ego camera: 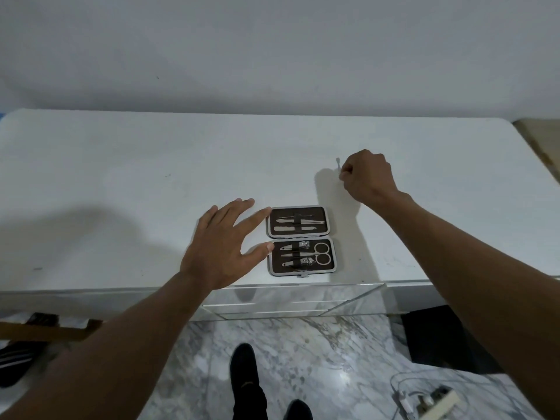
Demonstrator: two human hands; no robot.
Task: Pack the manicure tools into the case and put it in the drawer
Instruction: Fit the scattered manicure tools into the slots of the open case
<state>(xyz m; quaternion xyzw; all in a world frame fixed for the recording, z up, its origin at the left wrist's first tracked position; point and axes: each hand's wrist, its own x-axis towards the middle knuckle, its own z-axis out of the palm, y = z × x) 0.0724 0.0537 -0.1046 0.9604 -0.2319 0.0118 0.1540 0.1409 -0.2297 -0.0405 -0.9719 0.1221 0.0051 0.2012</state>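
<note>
The right hand (365, 177) is curled shut over a thin metal tool (337, 164), pinched between thumb and fingers so that only its flattened tip pokes out to the left above the knuckles. Whether the tool is clear of the top or still touching it cannot be told. The left hand (225, 237) is spread wide and holds nothing; its forefinger reaches the upper left corner of the case (301, 240) and its thumb (263, 249) touches the left edge of the lower half, as if to steady it.

The case lies open and flat near the front edge of the white dresser top (121, 183), well apart from the right hand. Its upper half carries two slim tools under a strap; the lower half holds two clippers (295, 246), another slim piece and scissors (321, 253). An empty slot is not clearly visible.

The loose tool looks light, stiff and slick, likely to twist in a pinch, so a hold near its middle should suit best, with the end fed under the elastic. The case seems light and hinged down the middle; it would slide if pushed, hence the bracing hand. Once folded, gripping it across both halves would keep it closed on the way to the drawer (291, 298) just below.
</note>
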